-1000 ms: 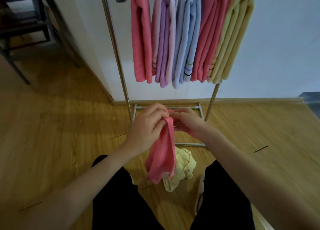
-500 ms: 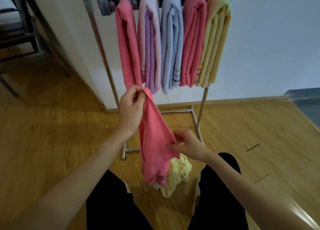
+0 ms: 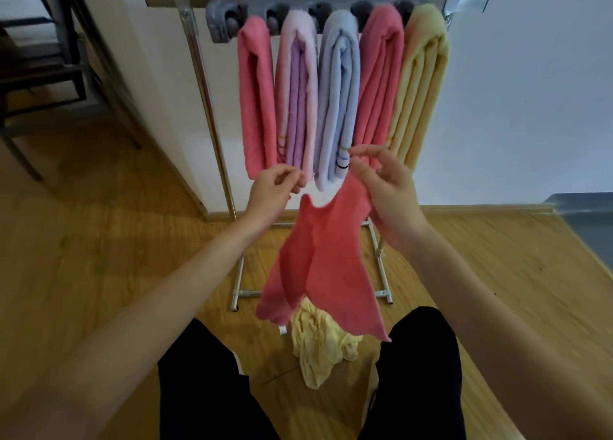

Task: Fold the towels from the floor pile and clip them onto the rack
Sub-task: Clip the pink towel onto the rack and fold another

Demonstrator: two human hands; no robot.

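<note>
In the middle of the frame a pink towel hangs unfolded in the air, held up in front of the rack and drooping toward the lower centre, where its two bottom corners point down over the floor. The right hand, right of centre, grips the towel's upper right edge with curled fingers, the cloth running under the palm. The left hand, just left of centre, has its fingers curled with thumb and fingertips drawn together; the towel's upper left corner stands just beside it, and whether the fingers actually pinch that corner cannot be told. Below the hanging towel, between the person's dark-clad legs at the bottom centre, a crumpled yellow towel lies on the wooden floor. Across the upper centre, five folded towels hang side by side from grey clips on the rack's top bar: from left to right, a pink folded towel, a lilac towel, a pale blue towel, a second pink folded towel and a yellow folded towel, each touching its neighbour. A white wall stands behind the rack, and dark chair legs show at the upper left.
</note>
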